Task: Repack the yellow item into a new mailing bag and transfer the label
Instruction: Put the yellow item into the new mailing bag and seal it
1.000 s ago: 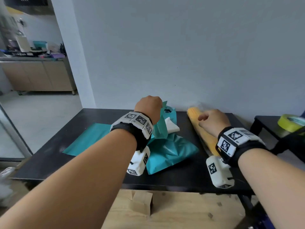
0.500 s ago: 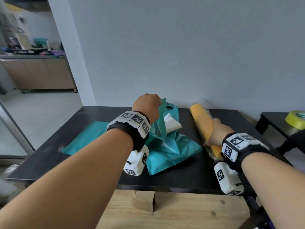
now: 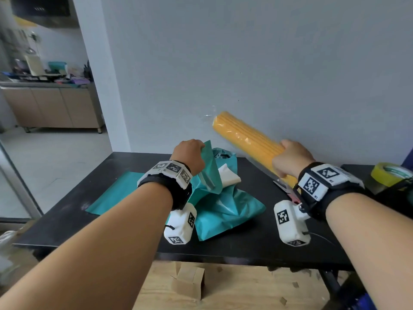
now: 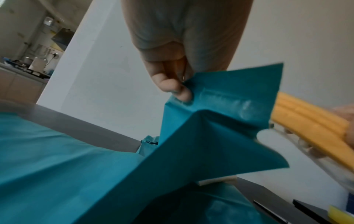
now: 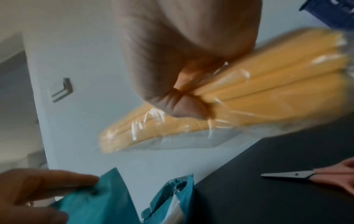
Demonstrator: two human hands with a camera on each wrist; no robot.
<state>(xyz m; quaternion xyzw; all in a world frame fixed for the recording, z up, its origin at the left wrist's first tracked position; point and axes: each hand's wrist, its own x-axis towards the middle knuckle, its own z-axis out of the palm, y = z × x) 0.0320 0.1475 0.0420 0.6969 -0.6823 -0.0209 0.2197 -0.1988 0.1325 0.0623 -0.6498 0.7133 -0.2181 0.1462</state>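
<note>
Nearby, scissors (image 5: pixel 314 175) and tape roll (image 3: pixel 390 173) flank the crumpled old bag (image 3: pixel 225 211).

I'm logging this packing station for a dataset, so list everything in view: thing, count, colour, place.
yellow item: one, yellow, in clear wrap, lifted off the table toward the wall
new mailing bag: one, teal, mouth flap held up, body flat on the table's left
old mailing bag: one, teal, crumpled at table centre
label: one, white, on the old bag
scissors: one, pink handles, on the table's right
tape roll: one, yellow, side table at right
table: one, black, against the wall
cardboard box: one, brown, on the floor
left hand: pinches the new bag's flap
right hand: grips the yellow item
</note>
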